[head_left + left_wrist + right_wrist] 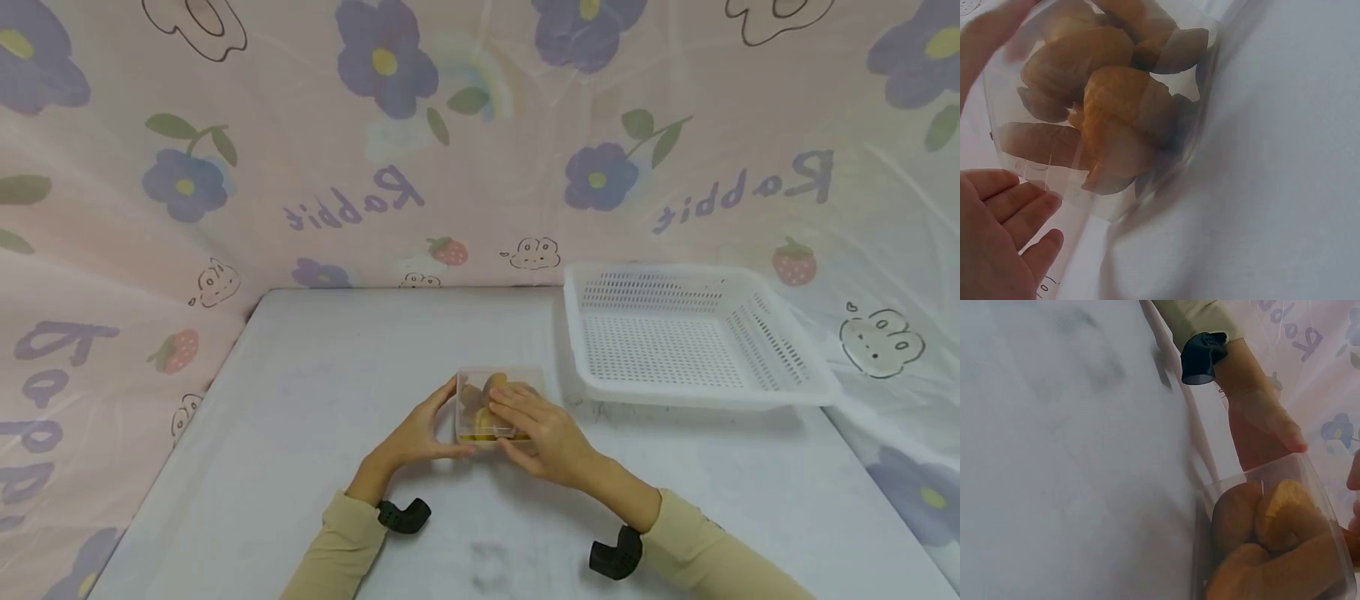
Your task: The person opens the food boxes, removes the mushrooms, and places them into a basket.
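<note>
A small clear plastic box (467,421) stands on the white table, packed with brown and yellow rounded food-like pieces (1116,106); I cannot tell their exact kind. My left hand (412,433) holds the box at its left end, thumb along the near side and fingers round the back. Over the right half of the box lies my right hand (551,437), fingers nearly straight across the top and thumb low at the near wall. A brown piece (492,385) shows at its fingertips. One brown piece (1351,547) sticks out past the rim in the right wrist view.
A large white perforated plastic basket (585,387) stands at the back right of the white table (360,333). Pale curtains (480,167) with flowers and rabbits hang behind and at the sides. A black band device (405,517) is on each wrist.
</note>
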`<control>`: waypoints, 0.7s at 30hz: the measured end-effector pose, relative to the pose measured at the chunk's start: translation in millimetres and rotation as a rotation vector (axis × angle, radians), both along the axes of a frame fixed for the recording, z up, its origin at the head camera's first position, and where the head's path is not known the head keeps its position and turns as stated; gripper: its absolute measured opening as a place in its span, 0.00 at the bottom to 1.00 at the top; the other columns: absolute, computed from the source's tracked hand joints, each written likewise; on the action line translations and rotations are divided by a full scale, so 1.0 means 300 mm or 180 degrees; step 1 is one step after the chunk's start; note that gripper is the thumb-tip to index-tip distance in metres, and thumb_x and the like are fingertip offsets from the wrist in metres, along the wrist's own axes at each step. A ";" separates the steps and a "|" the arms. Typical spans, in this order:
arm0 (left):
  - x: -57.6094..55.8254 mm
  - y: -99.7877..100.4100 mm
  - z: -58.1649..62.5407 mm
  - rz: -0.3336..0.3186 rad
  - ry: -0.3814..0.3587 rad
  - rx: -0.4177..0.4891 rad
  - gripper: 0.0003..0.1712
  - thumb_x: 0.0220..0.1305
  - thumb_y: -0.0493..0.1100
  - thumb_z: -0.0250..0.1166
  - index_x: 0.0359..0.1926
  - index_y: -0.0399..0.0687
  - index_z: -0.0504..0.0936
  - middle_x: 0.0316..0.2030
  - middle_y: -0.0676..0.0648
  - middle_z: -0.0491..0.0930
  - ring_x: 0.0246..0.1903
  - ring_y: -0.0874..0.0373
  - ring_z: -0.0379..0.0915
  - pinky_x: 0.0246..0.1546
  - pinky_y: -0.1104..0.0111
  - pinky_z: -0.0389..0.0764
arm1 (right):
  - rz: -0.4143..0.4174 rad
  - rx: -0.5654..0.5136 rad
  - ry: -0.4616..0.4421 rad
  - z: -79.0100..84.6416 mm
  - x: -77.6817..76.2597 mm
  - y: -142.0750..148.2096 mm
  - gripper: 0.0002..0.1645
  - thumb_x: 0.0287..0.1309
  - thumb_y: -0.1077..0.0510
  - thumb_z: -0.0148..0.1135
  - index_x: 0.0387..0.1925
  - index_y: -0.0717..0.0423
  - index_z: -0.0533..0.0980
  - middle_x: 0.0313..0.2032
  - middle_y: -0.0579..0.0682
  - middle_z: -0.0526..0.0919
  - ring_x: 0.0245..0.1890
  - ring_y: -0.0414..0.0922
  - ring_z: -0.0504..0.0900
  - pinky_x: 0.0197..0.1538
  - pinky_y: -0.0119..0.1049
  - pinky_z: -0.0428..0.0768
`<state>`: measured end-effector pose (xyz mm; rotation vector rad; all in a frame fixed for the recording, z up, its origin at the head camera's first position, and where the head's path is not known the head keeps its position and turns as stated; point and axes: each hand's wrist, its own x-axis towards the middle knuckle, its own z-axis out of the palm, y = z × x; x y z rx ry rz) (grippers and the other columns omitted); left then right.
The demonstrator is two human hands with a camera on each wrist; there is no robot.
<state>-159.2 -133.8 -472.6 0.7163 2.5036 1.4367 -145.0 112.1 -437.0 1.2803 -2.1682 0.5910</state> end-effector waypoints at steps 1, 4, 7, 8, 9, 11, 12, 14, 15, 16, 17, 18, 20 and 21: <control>0.002 -0.002 0.001 -0.0003 -0.0001 0.0005 0.65 0.47 0.49 0.78 0.76 0.44 0.45 0.76 0.41 0.50 0.76 0.43 0.46 0.75 0.43 0.55 | 0.0017 -0.0009 -0.0017 0.003 -0.001 0.000 0.30 0.43 0.58 0.73 0.51 0.65 0.79 0.53 0.60 0.84 0.55 0.56 0.82 0.59 0.50 0.81; 0.007 -0.008 0.000 -0.0018 0.0011 0.0025 0.63 0.48 0.52 0.76 0.76 0.46 0.46 0.75 0.40 0.51 0.75 0.41 0.47 0.73 0.41 0.56 | 0.0071 -0.0036 0.0008 0.012 -0.006 0.003 0.26 0.48 0.59 0.69 0.50 0.65 0.79 0.53 0.61 0.83 0.54 0.55 0.82 0.57 0.49 0.82; 0.010 -0.014 -0.002 -0.0011 0.0039 0.0059 0.61 0.50 0.55 0.75 0.76 0.49 0.47 0.75 0.39 0.53 0.75 0.40 0.48 0.72 0.40 0.57 | 0.0128 -0.0103 0.0045 0.024 -0.012 0.007 0.23 0.49 0.60 0.68 0.49 0.65 0.79 0.51 0.59 0.84 0.52 0.54 0.83 0.55 0.46 0.84; 0.011 -0.015 -0.004 -0.0009 0.0072 0.0076 0.60 0.51 0.55 0.74 0.76 0.49 0.48 0.75 0.38 0.54 0.74 0.39 0.49 0.72 0.39 0.58 | 0.0150 -0.0132 0.0049 0.029 -0.014 0.008 0.23 0.49 0.61 0.68 0.49 0.65 0.79 0.51 0.59 0.84 0.51 0.54 0.83 0.55 0.46 0.84; 0.012 -0.016 -0.005 0.0003 0.0089 0.0110 0.58 0.52 0.54 0.74 0.76 0.49 0.48 0.74 0.38 0.54 0.74 0.39 0.49 0.71 0.39 0.58 | 0.0167 -0.0164 0.0043 0.033 -0.016 0.009 0.22 0.50 0.61 0.68 0.48 0.64 0.80 0.50 0.58 0.84 0.51 0.53 0.84 0.55 0.46 0.84; 0.014 -0.016 -0.007 0.0041 0.0148 0.0179 0.54 0.55 0.52 0.72 0.76 0.50 0.50 0.74 0.38 0.56 0.74 0.39 0.51 0.71 0.39 0.59 | 0.0172 -0.0223 0.0042 0.044 -0.017 0.012 0.20 0.51 0.61 0.68 0.47 0.64 0.80 0.48 0.56 0.85 0.49 0.51 0.84 0.55 0.46 0.84; 0.015 -0.015 -0.008 0.0056 0.0191 0.0226 0.52 0.56 0.50 0.71 0.75 0.48 0.52 0.73 0.38 0.58 0.73 0.38 0.52 0.71 0.40 0.59 | 0.0160 -0.0246 0.0056 0.050 -0.017 0.014 0.19 0.52 0.61 0.69 0.46 0.64 0.80 0.47 0.56 0.85 0.49 0.51 0.84 0.56 0.47 0.84; 0.017 -0.013 -0.010 0.0081 0.0282 0.0304 0.48 0.59 0.47 0.69 0.74 0.46 0.53 0.72 0.37 0.60 0.73 0.38 0.54 0.71 0.40 0.60 | 0.0131 -0.0274 0.0086 0.063 -0.013 0.019 0.18 0.53 0.60 0.69 0.46 0.64 0.80 0.47 0.55 0.85 0.48 0.50 0.84 0.56 0.47 0.83; 0.018 -0.013 -0.010 0.0097 0.0310 0.0340 0.46 0.60 0.45 0.68 0.74 0.46 0.54 0.72 0.37 0.60 0.72 0.39 0.54 0.71 0.41 0.60 | 0.0118 -0.0283 0.0093 0.069 -0.010 0.022 0.18 0.53 0.60 0.69 0.46 0.64 0.80 0.47 0.55 0.85 0.48 0.49 0.85 0.57 0.47 0.83; 0.019 -0.012 -0.011 0.0108 0.0344 0.0365 0.44 0.61 0.44 0.67 0.74 0.45 0.55 0.72 0.37 0.61 0.72 0.39 0.55 0.71 0.41 0.60 | 0.0117 -0.0291 0.0099 0.075 -0.007 0.026 0.18 0.54 0.60 0.68 0.46 0.64 0.81 0.47 0.56 0.85 0.48 0.49 0.85 0.57 0.47 0.82; 0.020 -0.011 -0.011 0.0115 0.0366 0.0387 0.43 0.62 0.43 0.66 0.74 0.45 0.56 0.71 0.38 0.61 0.72 0.40 0.55 0.71 0.42 0.61 | 0.0103 -0.0286 0.0107 0.081 -0.002 0.031 0.17 0.56 0.60 0.67 0.46 0.64 0.81 0.47 0.56 0.85 0.48 0.49 0.85 0.58 0.47 0.82; 0.020 -0.011 -0.012 0.0123 0.0408 0.0394 0.43 0.62 0.42 0.66 0.73 0.45 0.56 0.71 0.38 0.62 0.72 0.40 0.56 0.71 0.42 0.61 | 0.0117 -0.0286 0.0138 0.085 0.002 0.038 0.16 0.58 0.60 0.65 0.46 0.64 0.80 0.48 0.57 0.85 0.48 0.49 0.85 0.58 0.46 0.82; 0.020 -0.012 -0.013 0.0149 0.0441 0.0400 0.42 0.61 0.41 0.66 0.73 0.46 0.57 0.71 0.39 0.62 0.72 0.41 0.56 0.71 0.43 0.61 | 0.0152 -0.0285 0.0196 0.090 0.009 0.052 0.15 0.62 0.59 0.61 0.46 0.65 0.81 0.49 0.58 0.85 0.48 0.50 0.85 0.60 0.45 0.81; 0.020 -0.012 -0.013 0.0162 0.0449 0.0405 0.42 0.61 0.41 0.66 0.73 0.46 0.58 0.71 0.40 0.62 0.72 0.42 0.56 0.71 0.43 0.61 | 0.0180 -0.0290 0.0246 0.090 0.012 0.060 0.15 0.63 0.59 0.59 0.46 0.65 0.81 0.49 0.58 0.85 0.49 0.51 0.84 0.61 0.44 0.81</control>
